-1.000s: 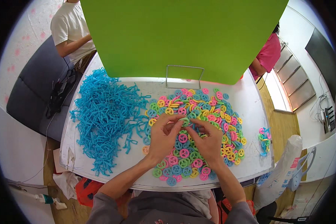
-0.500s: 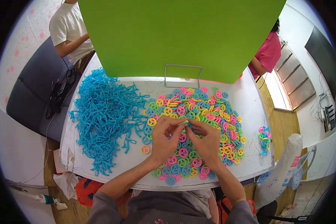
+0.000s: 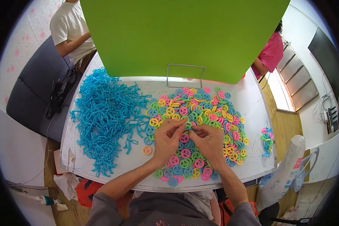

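Over a wide pile of small plastic wheels (image 3: 185, 153) in pink, yellow, green and blue, my two hands meet with their fingertips almost together. My left hand (image 3: 168, 138) pinches a small green wheel (image 3: 188, 124) between thumb and fingers. Close by on its right, my right hand (image 3: 209, 141) is closed in a pinch; a bit of blue shows at its fingertips, too small to make out. To the left lies a big heap of blue forked plastic pieces (image 3: 105, 113), with several loose ones at its near right edge.
A green panel (image 3: 184, 37) rises at the table's far side, a wire stand (image 3: 186, 65) before it. Wheels joined with blue pieces (image 3: 267, 141) lie by the right edge. One orange wheel (image 3: 147, 150) sits apart. People sit far left and far right; a white sack (image 3: 286, 169) stands right.
The green wheel has tilted to show more of its face at my left fingertips. My right fingertips have drawn slightly down and away from it. The piles look the same.
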`<action>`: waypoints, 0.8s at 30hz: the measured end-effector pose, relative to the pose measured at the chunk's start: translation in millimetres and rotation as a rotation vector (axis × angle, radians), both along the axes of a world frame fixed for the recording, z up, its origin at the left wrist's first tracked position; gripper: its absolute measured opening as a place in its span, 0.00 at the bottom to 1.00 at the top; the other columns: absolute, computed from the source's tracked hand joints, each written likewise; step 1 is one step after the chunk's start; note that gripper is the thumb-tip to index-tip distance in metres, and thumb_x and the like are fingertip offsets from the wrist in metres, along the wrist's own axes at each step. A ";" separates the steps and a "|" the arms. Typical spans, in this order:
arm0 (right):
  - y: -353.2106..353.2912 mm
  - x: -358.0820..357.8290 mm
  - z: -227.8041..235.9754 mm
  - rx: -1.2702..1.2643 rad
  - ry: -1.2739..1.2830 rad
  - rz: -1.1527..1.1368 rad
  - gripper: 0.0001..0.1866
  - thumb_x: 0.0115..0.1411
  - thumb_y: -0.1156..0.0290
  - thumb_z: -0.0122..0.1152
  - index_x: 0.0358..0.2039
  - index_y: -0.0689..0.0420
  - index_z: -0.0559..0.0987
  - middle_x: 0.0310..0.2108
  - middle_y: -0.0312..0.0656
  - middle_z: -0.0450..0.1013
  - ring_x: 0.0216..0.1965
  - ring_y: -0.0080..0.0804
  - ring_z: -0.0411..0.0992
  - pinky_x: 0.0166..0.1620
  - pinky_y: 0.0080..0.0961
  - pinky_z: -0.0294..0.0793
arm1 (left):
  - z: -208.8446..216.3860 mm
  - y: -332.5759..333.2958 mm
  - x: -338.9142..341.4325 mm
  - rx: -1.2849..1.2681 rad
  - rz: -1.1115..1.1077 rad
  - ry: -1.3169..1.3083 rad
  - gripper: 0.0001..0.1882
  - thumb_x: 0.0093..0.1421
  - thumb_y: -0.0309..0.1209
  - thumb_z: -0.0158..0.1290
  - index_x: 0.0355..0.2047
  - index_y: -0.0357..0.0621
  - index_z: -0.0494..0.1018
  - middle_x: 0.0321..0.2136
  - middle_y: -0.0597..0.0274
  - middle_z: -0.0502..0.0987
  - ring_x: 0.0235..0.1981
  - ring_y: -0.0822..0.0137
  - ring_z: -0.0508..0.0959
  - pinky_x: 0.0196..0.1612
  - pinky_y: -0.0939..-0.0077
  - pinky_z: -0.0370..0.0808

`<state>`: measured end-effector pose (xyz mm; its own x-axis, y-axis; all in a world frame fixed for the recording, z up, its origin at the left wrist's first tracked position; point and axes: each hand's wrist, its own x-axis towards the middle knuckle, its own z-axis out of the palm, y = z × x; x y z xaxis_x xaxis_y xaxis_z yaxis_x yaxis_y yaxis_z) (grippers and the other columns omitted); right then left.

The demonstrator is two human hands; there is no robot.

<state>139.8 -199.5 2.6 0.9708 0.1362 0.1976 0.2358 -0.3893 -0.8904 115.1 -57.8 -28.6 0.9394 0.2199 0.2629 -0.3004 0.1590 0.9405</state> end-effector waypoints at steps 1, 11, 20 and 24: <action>0.2 0.2 1.3 -0.011 0.002 0.007 0.11 0.49 0.74 0.67 0.33 0.66 0.82 0.20 0.42 0.78 0.22 0.19 0.74 0.28 0.16 0.74 | -1.1 -1.2 -0.2 -0.047 0.005 -0.017 0.11 0.61 0.20 0.52 0.44 0.36 0.76 0.35 0.63 0.71 0.37 0.75 0.75 0.41 0.82 0.75; 1.1 1.7 4.8 -0.005 0.069 0.035 0.10 0.48 0.74 0.67 0.31 0.66 0.82 0.21 0.41 0.77 0.22 0.18 0.73 0.27 0.15 0.72 | 0.5 -5.6 -3.9 -0.045 0.060 0.057 0.11 0.61 0.22 0.52 0.44 0.35 0.75 0.38 0.61 0.73 0.38 0.72 0.76 0.41 0.79 0.78; -5.2 13.0 -0.7 0.106 0.211 0.135 0.09 0.49 0.75 0.66 0.29 0.68 0.81 0.21 0.39 0.77 0.21 0.17 0.72 0.25 0.13 0.70 | 6.7 -7.0 -6.2 -0.270 0.005 0.197 0.12 0.61 0.24 0.52 0.45 0.33 0.73 0.43 0.58 0.75 0.39 0.71 0.77 0.40 0.78 0.78; -5.6 13.7 2.3 0.094 0.230 0.141 0.10 0.49 0.74 0.65 0.30 0.67 0.81 0.21 0.40 0.77 0.21 0.16 0.72 0.24 0.13 0.68 | 4.4 -11.2 -7.4 -0.185 0.060 0.061 0.11 0.60 0.20 0.52 0.45 0.33 0.73 0.42 0.57 0.74 0.39 0.72 0.77 0.42 0.77 0.78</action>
<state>153.5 -205.1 5.0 0.9643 0.2646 -0.0081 0.0690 -0.2807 -0.9573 107.7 -69.1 -24.1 0.9362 0.3150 0.1558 -0.2579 0.3146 0.9135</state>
